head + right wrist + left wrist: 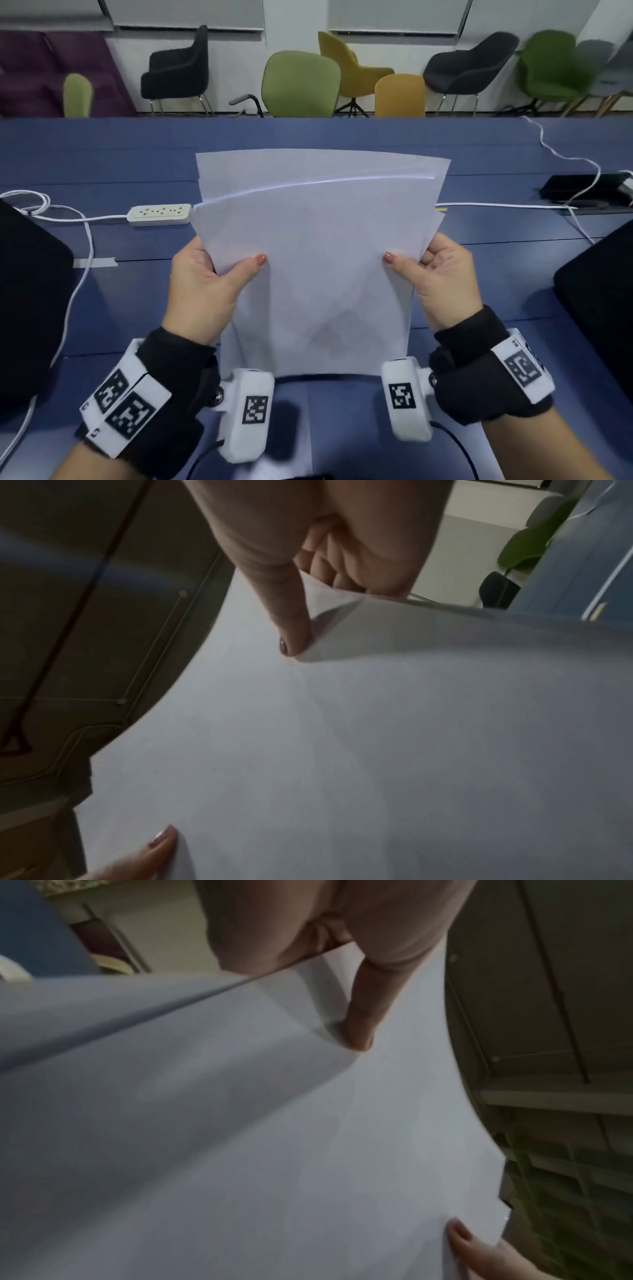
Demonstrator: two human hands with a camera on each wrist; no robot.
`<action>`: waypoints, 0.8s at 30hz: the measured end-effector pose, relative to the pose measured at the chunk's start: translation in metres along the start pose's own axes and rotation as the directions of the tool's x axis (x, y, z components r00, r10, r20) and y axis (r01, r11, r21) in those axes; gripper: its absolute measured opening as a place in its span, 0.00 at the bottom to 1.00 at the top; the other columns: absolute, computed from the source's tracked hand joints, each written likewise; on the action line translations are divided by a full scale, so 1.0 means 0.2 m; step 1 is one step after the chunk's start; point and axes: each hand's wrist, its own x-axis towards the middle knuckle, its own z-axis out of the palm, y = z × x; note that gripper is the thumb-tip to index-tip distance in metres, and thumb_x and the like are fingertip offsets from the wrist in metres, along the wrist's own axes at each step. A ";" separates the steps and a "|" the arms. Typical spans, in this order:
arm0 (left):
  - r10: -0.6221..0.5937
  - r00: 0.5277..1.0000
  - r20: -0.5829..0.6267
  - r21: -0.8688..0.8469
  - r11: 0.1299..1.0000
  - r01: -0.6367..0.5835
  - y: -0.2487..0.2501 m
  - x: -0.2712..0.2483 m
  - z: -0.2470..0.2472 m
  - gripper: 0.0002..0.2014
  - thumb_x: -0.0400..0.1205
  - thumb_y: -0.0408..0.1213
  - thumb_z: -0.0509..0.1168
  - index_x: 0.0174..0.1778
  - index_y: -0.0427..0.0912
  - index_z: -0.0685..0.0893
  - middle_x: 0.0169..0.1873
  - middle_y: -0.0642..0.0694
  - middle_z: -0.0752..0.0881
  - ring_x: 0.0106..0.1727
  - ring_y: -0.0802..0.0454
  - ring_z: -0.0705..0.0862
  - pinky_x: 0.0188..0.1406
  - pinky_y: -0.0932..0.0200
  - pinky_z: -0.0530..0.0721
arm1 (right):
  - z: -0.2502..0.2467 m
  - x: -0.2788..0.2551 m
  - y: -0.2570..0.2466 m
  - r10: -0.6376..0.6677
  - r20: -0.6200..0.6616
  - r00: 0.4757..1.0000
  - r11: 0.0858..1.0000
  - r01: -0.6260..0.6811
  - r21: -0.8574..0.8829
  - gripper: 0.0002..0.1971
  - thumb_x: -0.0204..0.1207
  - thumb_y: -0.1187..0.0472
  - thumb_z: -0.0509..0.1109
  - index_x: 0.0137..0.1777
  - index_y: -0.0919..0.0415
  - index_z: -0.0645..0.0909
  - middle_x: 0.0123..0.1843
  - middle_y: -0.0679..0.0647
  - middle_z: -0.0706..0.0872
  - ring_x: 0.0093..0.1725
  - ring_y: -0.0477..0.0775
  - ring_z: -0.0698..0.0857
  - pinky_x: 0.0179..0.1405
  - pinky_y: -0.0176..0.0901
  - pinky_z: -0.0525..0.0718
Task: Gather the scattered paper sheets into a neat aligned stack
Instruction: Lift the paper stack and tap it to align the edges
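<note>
left hand, right hand grip paper sheets (uneven)

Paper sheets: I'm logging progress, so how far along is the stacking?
Done: the paper sheets are gathered off the blue table. In hand: the left hand and right hand each grip a side of the bundle, thumbs on front. Left: top edges are staggered and fanned, so the sheets need squaring and laying down.

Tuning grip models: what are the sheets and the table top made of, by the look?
Sheets: thin plain white paper, matte; they bow and curl where the left hand and right hand pinch them. Table: smooth blue surface with seams, dull sheen; probably laminate, but I cannot tell for sure.
</note>
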 end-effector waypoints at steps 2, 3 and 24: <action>-0.042 0.999 -0.007 0.005 0.999 0.042 -0.04 -0.06 0.00 0.18 0.66 0.24 0.73 0.46 0.49 0.84 0.39 0.62 0.92 0.44 0.62 0.89 0.43 0.69 0.84 | 0.00 -0.05 0.04 0.008 -0.022 1.000 1.000 -0.009 -0.019 0.19 0.68 0.82 0.68 0.44 0.55 0.82 0.33 0.38 0.91 0.36 0.37 0.89 0.39 0.30 0.86; -0.065 0.998 -0.019 0.022 0.998 0.066 -0.08 -0.09 0.01 0.18 0.68 0.21 0.73 0.45 0.49 0.84 0.38 0.62 0.91 0.43 0.63 0.89 0.42 0.69 0.84 | 0.00 -0.08 0.07 0.005 -0.041 0.999 1.000 -0.006 -0.031 0.19 0.69 0.82 0.67 0.44 0.54 0.81 0.33 0.37 0.91 0.37 0.36 0.88 0.40 0.30 0.86; -0.015 1.000 -0.007 0.046 0.999 0.015 -0.05 -0.30 -0.03 0.18 0.68 0.16 0.71 0.44 0.43 0.82 0.33 0.66 0.90 0.37 0.68 0.88 0.38 0.73 0.83 | 0.02 -0.37 0.05 -0.213 -0.052 0.976 0.968 0.203 -0.147 0.25 0.71 0.83 0.63 0.43 0.47 0.84 0.38 0.28 0.89 0.42 0.29 0.86 0.43 0.21 0.81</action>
